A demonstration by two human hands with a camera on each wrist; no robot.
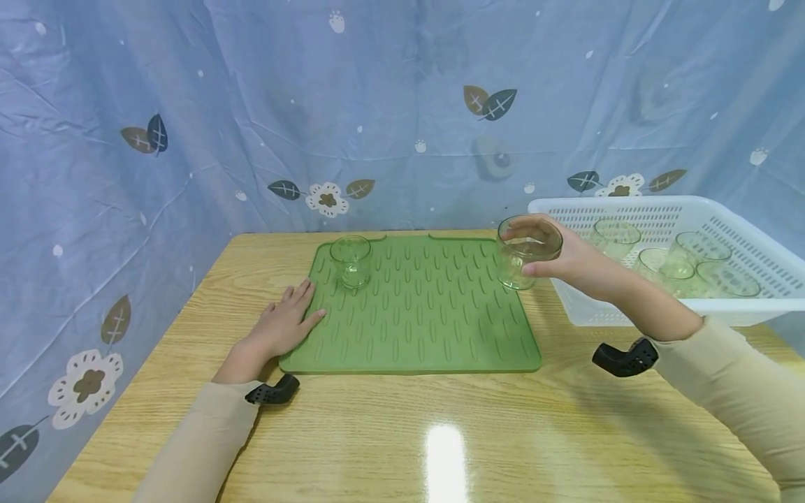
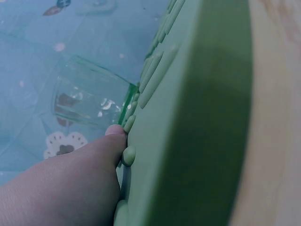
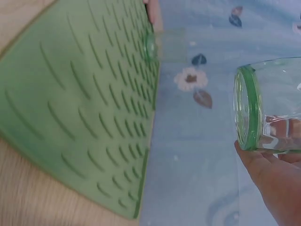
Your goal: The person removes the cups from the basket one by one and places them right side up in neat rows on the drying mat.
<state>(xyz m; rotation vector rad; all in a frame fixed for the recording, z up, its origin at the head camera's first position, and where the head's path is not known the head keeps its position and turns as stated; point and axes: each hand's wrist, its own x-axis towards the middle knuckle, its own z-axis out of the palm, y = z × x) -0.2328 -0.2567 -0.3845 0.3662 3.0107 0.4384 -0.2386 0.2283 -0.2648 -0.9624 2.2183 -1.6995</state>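
Observation:
My right hand (image 1: pixel 581 262) grips a clear, greenish glass tumbler (image 3: pixel 254 108) around its side, with thumb and fingers wrapped about it. In the right wrist view the tumbler is lifted off the mat, its thick base facing the mat side. The green ridged mat (image 1: pixel 415 325) lies flat on the table. Another glass tumbler (image 1: pixel 352 260) stands upright near its back left corner. My left hand (image 1: pixel 283 325) rests on the mat's left edge with fingers spread, the thumb on the mat, in front of that tumbler and apart from it.
A white perforated plastic basket (image 1: pixel 604 316) stands at the right, with several glass tumblers (image 1: pixel 676 269) inside. My right forearm passes over its front left corner. A blue patterned curtain (image 1: pixel 402 126) hangs behind the wooden table (image 1: pixel 352 433).

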